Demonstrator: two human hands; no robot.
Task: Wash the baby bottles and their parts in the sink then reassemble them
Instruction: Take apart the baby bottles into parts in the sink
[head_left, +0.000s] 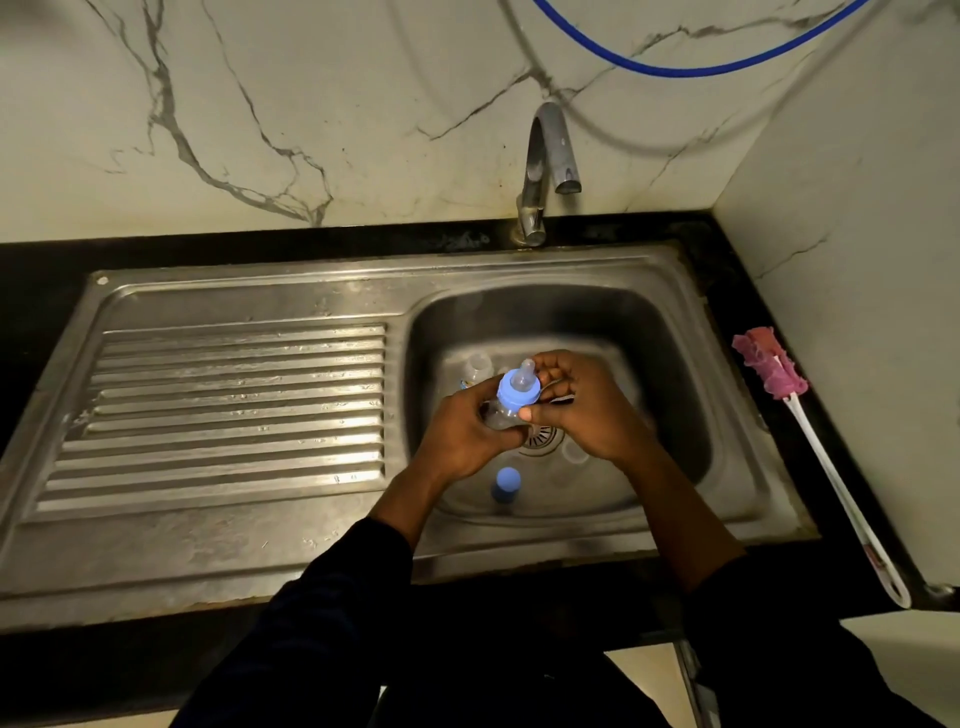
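Baby bottle (497, 417): being held above the sink (670, 374) basin, teat (525, 371) tilting up and away.
Left hand (462, 439): wrapping round the clear body, gripping it.
Right hand (584, 415): pinching the blue collar (517, 399), thumb pressing its rim.
Handling: probably light, stiff plastic, likely getting slippery when wet; holding body and collar is looking safest, not the soft teat.

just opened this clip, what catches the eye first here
The left hand and right hand hold a bottle with a blue collar and teat over the sink basin. A blue cap lies in the basin below them. A pink brush lies on the counter, right of the sink.
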